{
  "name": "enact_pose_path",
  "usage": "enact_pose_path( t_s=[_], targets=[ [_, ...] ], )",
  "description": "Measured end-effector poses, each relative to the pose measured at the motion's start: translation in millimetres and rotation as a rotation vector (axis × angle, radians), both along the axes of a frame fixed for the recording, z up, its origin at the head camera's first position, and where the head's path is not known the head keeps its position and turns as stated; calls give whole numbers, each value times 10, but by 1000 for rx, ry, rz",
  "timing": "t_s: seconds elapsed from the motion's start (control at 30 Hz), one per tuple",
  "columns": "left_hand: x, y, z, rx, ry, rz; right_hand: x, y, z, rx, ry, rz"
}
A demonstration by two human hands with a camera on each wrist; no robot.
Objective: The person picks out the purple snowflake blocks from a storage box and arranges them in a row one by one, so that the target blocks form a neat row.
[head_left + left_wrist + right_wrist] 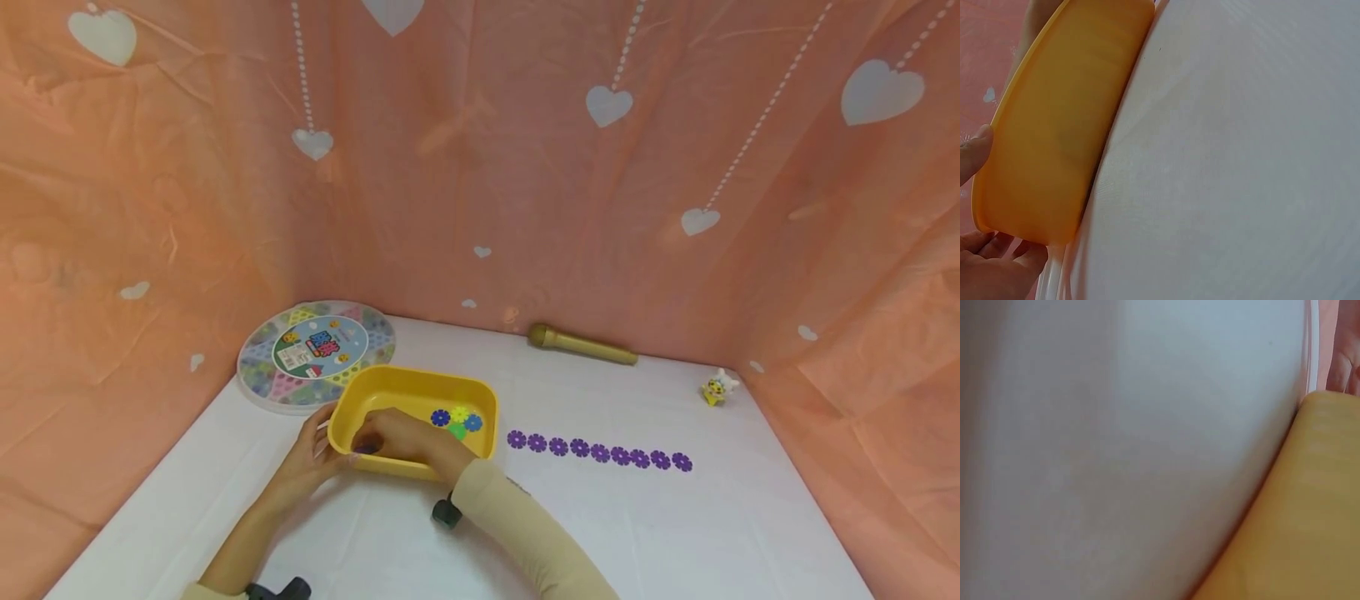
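Note:
A yellow plastic bin (420,381) stands on the white table. My left hand (309,454) grips its left end, thumb on the near wall and fingers around the corner; the left wrist view shows this hand (1000,262) against the bin's wall (1060,125). Inside the bin, my right hand (401,435) reaches down with curled fingers, pinching a purple snowflake disc (367,448) near the left end. Most of that disc is hidden. Toward the bin's right end lie a dark blue disc (440,417), a yellow disc (459,413), a lighter blue disc (472,422) and a green disc (456,431).
Right of the bin, several purple snowflake discs (600,453) form a row across the table (675,533). A round board-game box (322,346) lies behind the bin at left. At the back are a gold microphone (585,344) and a small white-and-yellow figurine (718,387).

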State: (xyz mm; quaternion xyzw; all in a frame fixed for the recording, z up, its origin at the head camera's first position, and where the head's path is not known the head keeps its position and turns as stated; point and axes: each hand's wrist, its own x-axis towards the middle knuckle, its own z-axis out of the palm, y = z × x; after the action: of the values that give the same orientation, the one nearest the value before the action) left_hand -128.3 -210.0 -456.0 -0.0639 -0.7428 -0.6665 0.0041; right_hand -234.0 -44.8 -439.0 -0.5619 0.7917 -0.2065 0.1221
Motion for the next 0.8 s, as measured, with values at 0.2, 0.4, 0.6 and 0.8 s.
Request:
enact_pose_path(
  t_s=[0.2,0.4,0.6,0.8],
  targets=[
    [3,-4,18,1,11,1,-38,43,49,-86,-195,-74],
    [4,-4,45,-39,1,1,-72,165,165,-189,-225,-254],
    [-9,-1,42,-73,-50,15,-147,404,272,-345,-274,-324],
    [-8,1,12,-53,-55,26,-217,766,312,-476,-176,-344]
  ],
)
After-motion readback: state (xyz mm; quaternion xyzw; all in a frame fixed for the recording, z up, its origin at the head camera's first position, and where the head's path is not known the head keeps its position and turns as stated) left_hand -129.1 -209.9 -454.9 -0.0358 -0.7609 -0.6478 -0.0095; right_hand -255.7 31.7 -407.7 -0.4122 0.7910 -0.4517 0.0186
